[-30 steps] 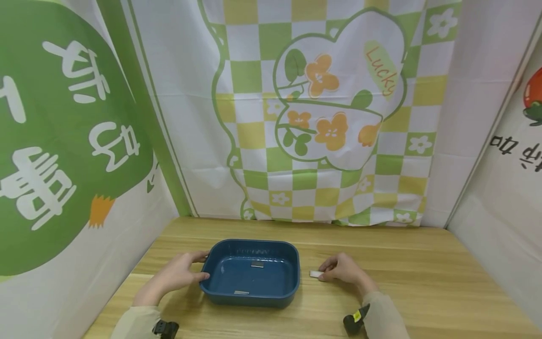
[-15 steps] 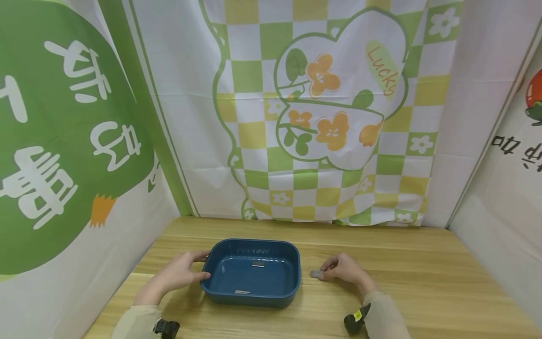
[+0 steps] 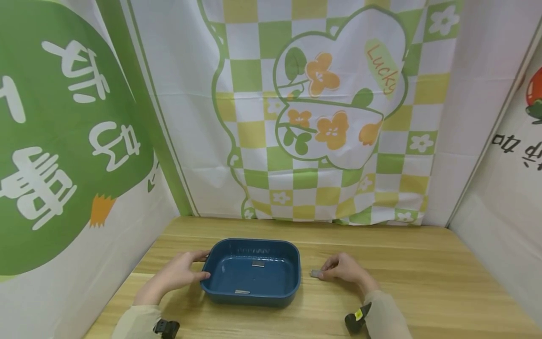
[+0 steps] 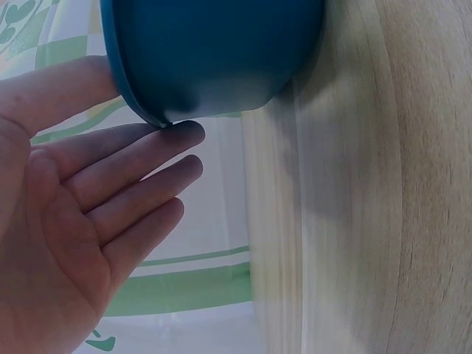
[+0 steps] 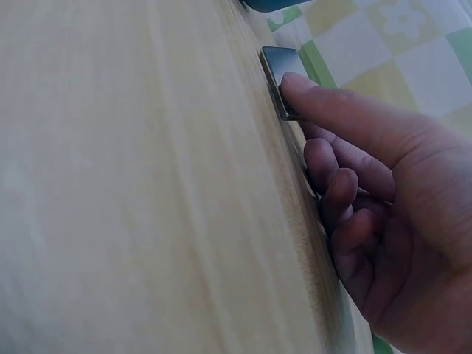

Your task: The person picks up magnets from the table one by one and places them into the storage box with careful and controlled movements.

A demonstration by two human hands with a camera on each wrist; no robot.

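My left hand (image 3: 183, 273) holds the left end of a blue rectangular plastic tray (image 3: 250, 300), its thumb over the rim. In the left wrist view the other fingers (image 4: 140, 177) stretch out along the tray's outer side. Inside the tray lie two small flat metal pieces, a back one (image 3: 258, 264) and a front one (image 3: 242, 292). To the right of the tray, my right hand (image 3: 343, 268) pinches a small rectangular metal plate (image 5: 279, 63) by one end. The thumb lies on its shiny face, and the other fingers curl beneath, low over the table.
A light wooden tabletop (image 3: 423, 282) carries everything. Behind it hangs a green, yellow and white checked cloth (image 3: 330, 179). Printed white cloth walls stand on the left (image 3: 139, 221) and right (image 3: 499, 212).
The metal plate in my right hand goes from bright white to grey as its angle shifts slightly. My left hand and the tray stay in place.
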